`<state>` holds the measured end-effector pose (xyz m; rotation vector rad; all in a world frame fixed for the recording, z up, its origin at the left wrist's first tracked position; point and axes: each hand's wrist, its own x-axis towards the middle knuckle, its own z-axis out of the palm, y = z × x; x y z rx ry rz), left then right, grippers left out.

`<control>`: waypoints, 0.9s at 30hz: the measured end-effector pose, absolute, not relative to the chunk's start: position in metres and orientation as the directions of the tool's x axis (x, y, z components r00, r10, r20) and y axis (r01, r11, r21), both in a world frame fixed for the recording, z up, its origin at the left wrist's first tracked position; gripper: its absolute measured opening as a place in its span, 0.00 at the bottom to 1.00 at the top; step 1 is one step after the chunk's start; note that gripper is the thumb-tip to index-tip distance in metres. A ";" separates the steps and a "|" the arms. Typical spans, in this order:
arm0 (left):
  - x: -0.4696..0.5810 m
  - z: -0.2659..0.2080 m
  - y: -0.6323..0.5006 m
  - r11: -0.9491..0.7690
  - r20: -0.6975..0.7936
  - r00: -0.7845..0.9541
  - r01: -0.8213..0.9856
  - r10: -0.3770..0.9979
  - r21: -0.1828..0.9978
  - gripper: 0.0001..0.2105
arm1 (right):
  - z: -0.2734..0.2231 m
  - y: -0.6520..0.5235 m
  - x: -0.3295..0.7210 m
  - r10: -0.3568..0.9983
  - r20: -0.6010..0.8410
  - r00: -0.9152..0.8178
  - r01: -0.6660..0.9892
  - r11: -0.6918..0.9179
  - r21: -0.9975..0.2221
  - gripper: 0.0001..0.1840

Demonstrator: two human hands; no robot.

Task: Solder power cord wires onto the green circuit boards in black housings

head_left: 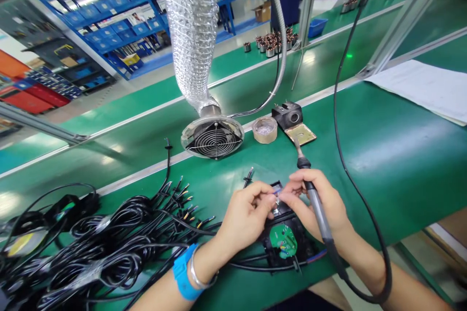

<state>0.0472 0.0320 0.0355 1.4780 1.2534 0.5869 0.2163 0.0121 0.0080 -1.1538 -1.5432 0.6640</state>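
My left hand (250, 211) is closed in a pinch on a thin blue wire (277, 191) above a black housing (269, 248). Across my right hand (323, 199) lies a soldering iron (319, 209), its tip pointing away from me. The right thumb and forefinger also meet close to the wire; whether they grip it is hard to tell. Below the fingers, a round green circuit board (282, 241) with small coloured wires sits in the housing. Black cables run to the housing from the left. My fingers partly cover the small parts at its upper end.
Bundled black cables (120, 262) with stripped ends lie on the left of the green bench (394, 170). A fume extractor hood (212, 137) hangs ahead, beside a roll of tape (264, 129) and an iron stand (288, 115). The iron's black cord (350, 170) loops on the right.
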 end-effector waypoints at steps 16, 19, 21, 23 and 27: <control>0.048 0.021 0.048 -0.368 -0.151 0.455 0.842 0.878 0.395 0.06 | 0.001 0.002 0.264 0.888 0.437 -0.140 0.417 0.453 -0.788 0.22; 0.046 0.016 0.047 -0.350 -0.144 0.439 0.841 0.887 0.413 0.07 | 0.005 -0.002 0.268 0.892 0.419 -0.168 0.407 0.450 -0.795 0.17; 0.044 0.013 0.047 -0.363 -0.132 0.445 0.841 0.886 0.401 0.08 | 0.006 -0.002 0.266 0.901 0.405 -0.156 0.418 0.432 -0.799 0.14; 0.044 0.012 0.047 -0.383 -0.129 0.460 0.840 0.878 0.385 0.08 | 0.004 -0.002 0.263 0.895 0.415 -0.161 0.411 0.443 -0.797 0.12; 0.045 0.011 0.046 -0.393 -0.124 0.464 0.842 0.877 0.369 0.08 | -0.005 0.000 0.260 0.874 0.430 -0.229 0.327 0.485 -0.811 0.15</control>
